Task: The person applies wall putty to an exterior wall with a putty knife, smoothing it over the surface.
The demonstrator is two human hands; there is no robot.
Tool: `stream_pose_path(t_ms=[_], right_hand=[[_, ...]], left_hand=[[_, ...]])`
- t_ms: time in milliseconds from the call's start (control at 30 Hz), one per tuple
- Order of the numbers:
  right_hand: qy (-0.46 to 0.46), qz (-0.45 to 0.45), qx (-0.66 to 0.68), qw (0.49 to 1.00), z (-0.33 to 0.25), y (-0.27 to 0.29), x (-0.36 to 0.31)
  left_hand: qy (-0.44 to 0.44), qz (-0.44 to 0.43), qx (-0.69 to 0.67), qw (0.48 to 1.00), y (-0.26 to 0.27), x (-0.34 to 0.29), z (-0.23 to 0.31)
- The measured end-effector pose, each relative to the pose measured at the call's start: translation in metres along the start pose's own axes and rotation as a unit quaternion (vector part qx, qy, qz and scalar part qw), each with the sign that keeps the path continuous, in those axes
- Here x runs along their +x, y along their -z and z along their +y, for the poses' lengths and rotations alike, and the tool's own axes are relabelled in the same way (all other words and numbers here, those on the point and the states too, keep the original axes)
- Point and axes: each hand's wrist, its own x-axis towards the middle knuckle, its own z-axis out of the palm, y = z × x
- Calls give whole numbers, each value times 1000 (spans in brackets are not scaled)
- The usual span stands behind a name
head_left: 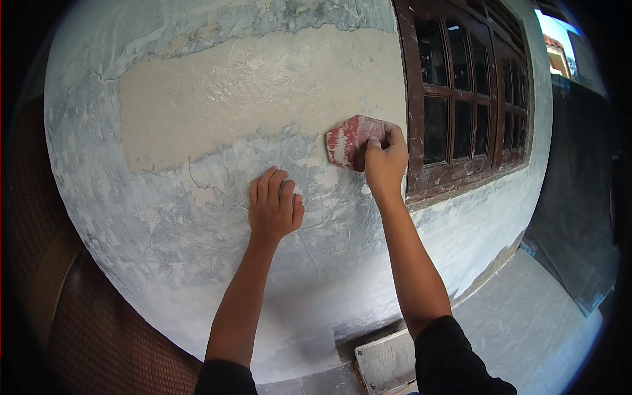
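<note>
My right hand (387, 157) pinches a flat, red, many-sided putty scraper (347, 141) between thumb and fingers. Pale smears streak its face, and it lies against or very close to the wall (230, 224), left of the window frame. A smooth cream patch of wet-looking putty (263, 79) spreads across the upper wall, with the scraper at its lower right edge. Below that patch the surface is rough, mottled grey and white. My left hand (273, 205) rests on this rough part, lower and to the left, its fingers slightly bent and holding nothing visible.
A brown wooden window (454, 99) with dark panes borders the work on the right. On the floor below stands a pale, smeared rectangular container (388, 362), partly hidden by my right arm. Brown woven-looking material (112, 329) lies at lower left; a dark sheet (573, 197) hangs far right.
</note>
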Motion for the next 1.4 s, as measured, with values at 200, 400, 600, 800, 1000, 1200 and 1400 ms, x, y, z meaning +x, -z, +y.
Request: stream_pose_path(t_ms=[200, 400, 600, 800, 1000, 1200, 1400], right_hand=[[6, 38, -28, 999, 11, 8, 27], [41, -49, -55, 996, 17, 12, 21], [83, -65, -63, 992, 19, 17, 18], [61, -54, -61, 995, 14, 22, 31], [76, -29, -71, 994, 20, 23, 47], [96, -73, -81, 989, 12, 22, 36], [88, -111, -80, 987, 7, 23, 29]], left_hand=[[-1, 5, 12, 1000, -3, -2, -2], [-2, 5, 6, 1000, 0, -1, -2], [-2, -2, 7, 1000, -2, -2, -2], [1, 4, 13, 1000, -2, -2, -3], [0, 9, 11, 1000, -3, -1, -2], [0, 5, 16, 1000, 0, -2, -3], [5, 2, 8, 1000, -1, -2, 0]])
